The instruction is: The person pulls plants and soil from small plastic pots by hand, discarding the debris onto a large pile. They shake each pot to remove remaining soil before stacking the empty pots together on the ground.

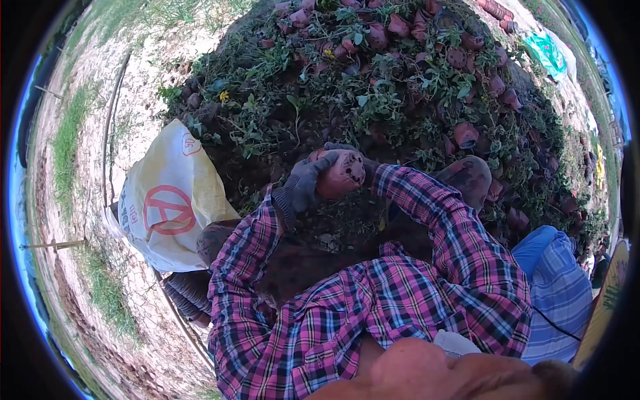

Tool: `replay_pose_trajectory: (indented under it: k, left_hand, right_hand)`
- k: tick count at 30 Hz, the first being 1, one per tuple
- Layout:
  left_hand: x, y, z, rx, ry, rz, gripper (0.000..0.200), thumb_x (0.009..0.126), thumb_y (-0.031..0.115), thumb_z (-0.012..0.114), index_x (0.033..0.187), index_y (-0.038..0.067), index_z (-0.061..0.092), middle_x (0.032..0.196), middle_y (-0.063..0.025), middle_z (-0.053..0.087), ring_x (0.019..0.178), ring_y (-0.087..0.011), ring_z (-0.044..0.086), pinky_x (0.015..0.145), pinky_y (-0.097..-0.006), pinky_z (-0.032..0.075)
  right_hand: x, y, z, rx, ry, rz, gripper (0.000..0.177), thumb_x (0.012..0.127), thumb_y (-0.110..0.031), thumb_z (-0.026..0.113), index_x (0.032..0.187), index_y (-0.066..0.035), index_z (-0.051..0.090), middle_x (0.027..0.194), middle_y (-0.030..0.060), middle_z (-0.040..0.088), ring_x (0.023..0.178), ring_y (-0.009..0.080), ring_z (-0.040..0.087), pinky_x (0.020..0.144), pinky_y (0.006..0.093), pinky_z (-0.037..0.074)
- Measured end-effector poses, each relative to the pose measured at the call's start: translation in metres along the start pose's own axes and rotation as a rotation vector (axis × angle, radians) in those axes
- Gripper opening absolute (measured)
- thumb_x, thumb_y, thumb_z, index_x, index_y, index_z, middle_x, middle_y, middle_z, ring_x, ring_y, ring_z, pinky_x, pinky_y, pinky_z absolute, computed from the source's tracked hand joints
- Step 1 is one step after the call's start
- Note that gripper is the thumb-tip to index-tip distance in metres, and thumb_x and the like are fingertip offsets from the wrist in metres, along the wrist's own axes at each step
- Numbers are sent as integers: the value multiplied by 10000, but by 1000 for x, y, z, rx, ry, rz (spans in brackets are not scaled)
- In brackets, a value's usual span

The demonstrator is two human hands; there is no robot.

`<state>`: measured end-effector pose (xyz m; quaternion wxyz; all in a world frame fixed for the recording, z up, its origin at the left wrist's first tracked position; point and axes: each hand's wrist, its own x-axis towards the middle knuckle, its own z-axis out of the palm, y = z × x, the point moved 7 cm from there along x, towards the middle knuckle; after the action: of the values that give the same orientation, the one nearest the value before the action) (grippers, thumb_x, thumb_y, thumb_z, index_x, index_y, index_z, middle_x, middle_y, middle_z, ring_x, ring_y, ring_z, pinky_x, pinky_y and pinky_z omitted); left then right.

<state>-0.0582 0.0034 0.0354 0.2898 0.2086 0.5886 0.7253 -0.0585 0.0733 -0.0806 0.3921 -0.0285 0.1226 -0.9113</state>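
In front of my chest is a reddish-brown plastic plant pot (343, 175), tilted so that its base with dark drainage holes faces right. My left hand (303, 183), in a grey glove, is closed around the pot's left side. Behind the pot is my right hand (339, 146), also gloved; it appears to grip the far side, though most of its fingers are hidden. Just beyond both hands rises a heap of uprooted green plants (267, 117) mixed with dark soil and more of the same pots.
A white and yellow printed sack (175, 190) stands at my left, near stacked dark pots (188, 293). Loose pots (465, 135) lie in the heap. Someone in blue striped clothing (563, 280) is close on my right. A green plastic bag (548, 55) lies far right.
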Motion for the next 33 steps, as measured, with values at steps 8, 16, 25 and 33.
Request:
replay_pose_trajectory:
  k: [8, 16, 25, 33]
  left_hand:
    - [16, 59, -133, -351, 890, -8, 137, 790, 181, 656, 765, 63, 589, 714, 26, 548, 589, -62, 493, 576, -200, 411]
    - [9, 98, -155, -296, 887, 145, 122, 776, 142, 665, 814, 52, 591, 777, 14, 562, 710, -65, 515, 662, -202, 426]
    - [-4, 101, -152, -441, 867, 117, 130, 780, 151, 667, 824, 34, 630, 764, 19, 578, 672, -43, 510, 619, -189, 417]
    - [-10, 106, -147, -403, 885, 119, 232, 760, 238, 695, 818, 43, 584, 757, -1, 577, 654, -86, 540, 582, -223, 442]
  right_hand:
    - [34, -83, -74, -1589, 708, 69, 252, 811, -195, 575, 1034, -83, 536, 821, 57, 590, 813, 184, 577, 742, 333, 474]
    - [62, -137, -94, -2825, 488, 697, 294, 753, -199, 579, 1040, -137, 550, 986, 85, 558, 964, 267, 556, 803, 388, 455]
    - [59, -158, -20, -2885, 406, 478, 343, 769, -156, 541, 1109, -175, 500, 994, 107, 516, 932, 283, 568, 727, 390, 476]
    - [60, -127, 39, -2856, 288, -170, 300, 722, -131, 582, 1008, -121, 492, 1061, 82, 528, 887, 303, 567, 658, 395, 487]
